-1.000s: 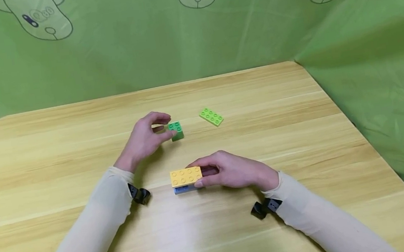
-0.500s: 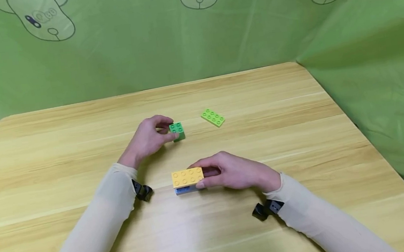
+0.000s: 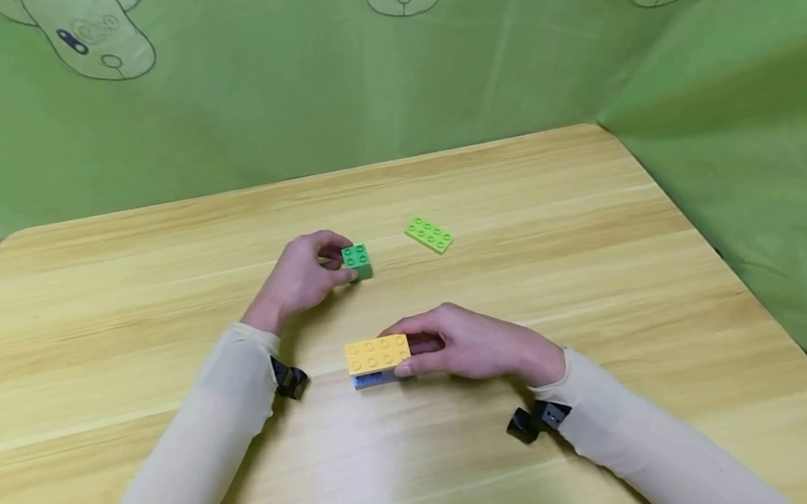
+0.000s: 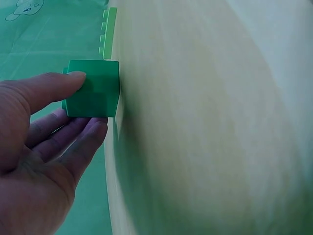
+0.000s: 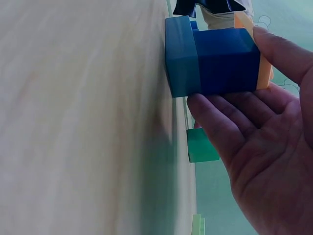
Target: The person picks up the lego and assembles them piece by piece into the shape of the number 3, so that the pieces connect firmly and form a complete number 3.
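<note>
Green four-stud plastic brick [image 3: 359,262], left of lime eight-stud plastic plate [image 3: 429,234], pinched across sides by left hand [image 3: 303,274]. Likely light, stiff; best held by opposite side faces. Right hand [image 3: 471,343] grips yellow-topped blue plastic stack [image 3: 378,355].

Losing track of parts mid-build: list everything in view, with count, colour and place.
Four-stud brick: one, green, pinched by the left hand
Loose eight-stud plate: one, lime green, flat on the table, right of the four-stud brick
Eight-stud top plate: one, yellow, above the middle brick
Middle brick: one, dark blue, between top and bottom pieces
Bottom piece: one, blue-grey, under the middle brick
Table: one, wood-grain, under everything
Fabric: green, behind and beside the table; piece count unclear
Animal-head outlines: three, dark-lined, on the fabric
Wrist cameras: two, black, one per wrist
Sleeves: two, off-white, on the forearms
Left hand: one, bare, at the four-stud brick
Right hand: one, bare, gripping the middle brick
</note>
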The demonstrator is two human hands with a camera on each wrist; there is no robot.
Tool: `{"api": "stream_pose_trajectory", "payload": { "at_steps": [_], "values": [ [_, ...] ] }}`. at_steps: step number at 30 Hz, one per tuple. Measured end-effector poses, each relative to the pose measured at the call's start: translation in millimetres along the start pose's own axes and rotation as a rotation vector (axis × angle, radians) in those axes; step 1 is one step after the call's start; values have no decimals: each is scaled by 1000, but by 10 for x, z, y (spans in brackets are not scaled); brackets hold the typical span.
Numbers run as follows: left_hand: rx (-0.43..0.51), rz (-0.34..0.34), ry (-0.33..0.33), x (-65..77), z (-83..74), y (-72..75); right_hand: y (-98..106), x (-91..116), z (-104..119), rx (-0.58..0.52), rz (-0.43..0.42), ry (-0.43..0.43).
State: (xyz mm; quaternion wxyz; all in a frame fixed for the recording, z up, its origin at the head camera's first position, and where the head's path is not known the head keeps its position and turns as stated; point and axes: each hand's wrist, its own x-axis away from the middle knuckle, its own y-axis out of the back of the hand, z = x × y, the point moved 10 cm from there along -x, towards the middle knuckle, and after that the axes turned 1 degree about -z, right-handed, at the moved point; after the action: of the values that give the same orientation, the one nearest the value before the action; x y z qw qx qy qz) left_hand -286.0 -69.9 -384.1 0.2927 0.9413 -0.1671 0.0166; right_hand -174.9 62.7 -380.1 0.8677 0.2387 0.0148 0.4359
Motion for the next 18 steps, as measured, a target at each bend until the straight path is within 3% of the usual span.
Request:
{"api": "stream_pose_trajectory", "payload": {
  "at_steps": [18],
  "values": [
    [18,-6,-27,40,27,65,4,-9,-4,-9,3,11]
  ]
}}
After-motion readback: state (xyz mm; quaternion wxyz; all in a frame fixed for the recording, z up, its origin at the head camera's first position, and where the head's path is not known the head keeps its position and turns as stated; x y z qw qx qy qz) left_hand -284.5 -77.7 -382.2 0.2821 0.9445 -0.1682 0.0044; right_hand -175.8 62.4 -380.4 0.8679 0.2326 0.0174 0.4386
